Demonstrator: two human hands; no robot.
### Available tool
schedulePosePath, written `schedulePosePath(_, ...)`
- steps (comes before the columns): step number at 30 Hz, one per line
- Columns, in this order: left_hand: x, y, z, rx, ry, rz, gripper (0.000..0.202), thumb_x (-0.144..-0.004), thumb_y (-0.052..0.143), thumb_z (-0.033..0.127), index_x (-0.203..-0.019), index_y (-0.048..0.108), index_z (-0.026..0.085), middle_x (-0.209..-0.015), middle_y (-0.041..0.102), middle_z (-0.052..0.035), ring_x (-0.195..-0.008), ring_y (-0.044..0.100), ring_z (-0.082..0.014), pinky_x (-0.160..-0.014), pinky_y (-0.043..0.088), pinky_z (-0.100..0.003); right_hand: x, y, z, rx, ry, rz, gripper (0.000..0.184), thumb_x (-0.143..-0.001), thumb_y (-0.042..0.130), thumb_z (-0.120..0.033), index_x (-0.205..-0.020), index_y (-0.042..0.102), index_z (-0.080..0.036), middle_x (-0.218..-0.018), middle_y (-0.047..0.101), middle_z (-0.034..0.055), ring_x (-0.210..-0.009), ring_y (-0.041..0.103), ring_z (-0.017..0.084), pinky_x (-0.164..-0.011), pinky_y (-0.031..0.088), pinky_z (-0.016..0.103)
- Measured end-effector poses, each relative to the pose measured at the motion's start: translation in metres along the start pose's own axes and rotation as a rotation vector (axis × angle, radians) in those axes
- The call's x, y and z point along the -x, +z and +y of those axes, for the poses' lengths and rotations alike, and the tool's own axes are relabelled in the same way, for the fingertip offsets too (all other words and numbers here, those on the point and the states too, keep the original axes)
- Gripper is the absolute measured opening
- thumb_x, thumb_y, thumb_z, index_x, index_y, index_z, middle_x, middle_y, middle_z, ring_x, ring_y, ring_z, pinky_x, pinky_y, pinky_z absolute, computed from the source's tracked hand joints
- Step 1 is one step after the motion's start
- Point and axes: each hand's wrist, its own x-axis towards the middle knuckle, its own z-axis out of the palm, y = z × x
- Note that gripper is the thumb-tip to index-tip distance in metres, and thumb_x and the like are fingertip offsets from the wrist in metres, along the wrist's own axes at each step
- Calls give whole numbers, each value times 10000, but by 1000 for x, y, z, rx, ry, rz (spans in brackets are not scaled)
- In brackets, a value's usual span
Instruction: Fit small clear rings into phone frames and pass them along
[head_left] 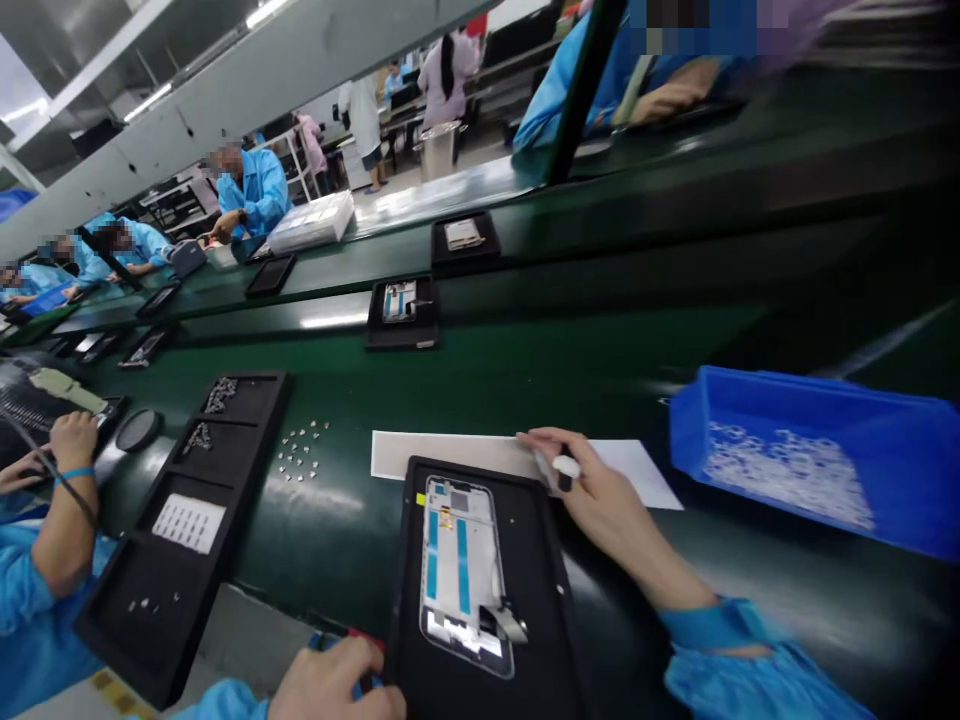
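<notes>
In front of me a black tray [536, 600] holds an opened phone body [480, 560] with a silvery plate, two blue strips and a ribbon piece at its lower end. My right hand [600, 495] is beside the tray's upper right corner, above a white paper strip [630, 470]. Its fingers are closed around a small item with black and white parts, whose kind I cannot make out. My left hand [334, 685] is at the bottom edge, fingers curled by the tray's left side. A red and blue object shows behind it; what it grips is hidden.
A blue bin [900, 480] of small white rings stands at right. At left are a compartmented black tray [255, 440] with small parts, scattered metal bits [300, 455] and a co-worker's hands [75, 440]. Phone trays [401, 335] sit on the green line beyond.
</notes>
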Motion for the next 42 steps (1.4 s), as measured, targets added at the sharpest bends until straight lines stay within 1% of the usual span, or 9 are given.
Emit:
schedulePosePath(4,-10,8,-7,15,-8,65,312,-1028,281,419,-916,520,251,-763,568,7,-536,573,-118,-381,269,-245,-20,17,14,238,-86,-97,382,-813,387,-219,-1144,577,-205,-1197,667,124,-1127,603,328,-1032,383,571)
schedulePosePath(10,-10,19,-11,49,17,-23,248,-981,425,481,-921,522,261,-760,561,17,-540,552,-125,-380,244,-250,-53,34,18,375,-50,-69,440,-824,466,-402,-1157,564,-131,-1089,680,182,-830,649,314,-921,417,548)
schedulePosePath(16,-18,17,-32,328,-88,-89,341,-904,543,543,-1038,576,231,-801,628,-4,-620,608,-136,-506,429,-247,-53,32,9,337,-33,38,434,-795,512,-469,-1105,606,-181,-1052,692,152,-828,612,291,-827,472,465)
schedulePosePath(21,-33,-1,-79,492,-518,366,378,-1008,403,372,-798,657,189,-666,587,-18,-599,566,-119,-570,434,-227,-27,28,-15,250,-91,275,369,-829,508,-399,-1095,648,-186,-1093,703,136,-1005,656,291,-867,504,404)
schedulePosePath(24,-34,-3,-107,564,-773,753,607,-1006,306,505,-567,566,177,-631,546,-37,-614,545,-142,-594,446,-259,-4,30,-27,176,-97,299,302,-853,523,-386,-1047,673,-209,-1045,729,97,-939,698,260,-794,540,339)
schedulePosePath(26,-33,-1,-121,575,-852,859,696,-991,201,587,-499,484,184,-615,525,-41,-616,547,-147,-602,461,-270,10,30,-31,143,-89,255,288,-857,534,-404,-1033,675,-225,-1027,740,75,-933,707,257,-764,549,325)
schedulePosePath(29,-30,2,-132,598,-902,813,668,-979,214,613,-542,476,180,-640,561,-35,-561,556,-131,-572,486,-269,22,30,-33,117,-40,190,297,-851,545,-433,-1043,675,-248,-1017,746,54,-925,714,260,-732,556,325)
schedulePosePath(33,-25,8,-137,607,-963,759,357,-835,653,526,-854,592,174,-997,667,-72,-875,683,-189,-790,571,-312,23,29,-33,107,-2,192,307,-833,548,-446,-1023,684,-248,-993,750,55,-903,716,266,-735,558,337)
schedulePosePath(42,-19,26,-139,492,-939,635,285,-911,569,443,-986,644,179,-1029,710,-91,-940,695,-211,-865,578,-349,22,29,-32,99,31,197,326,-811,548,-474,-1008,684,-254,-991,748,59,-906,713,282,-742,553,360)
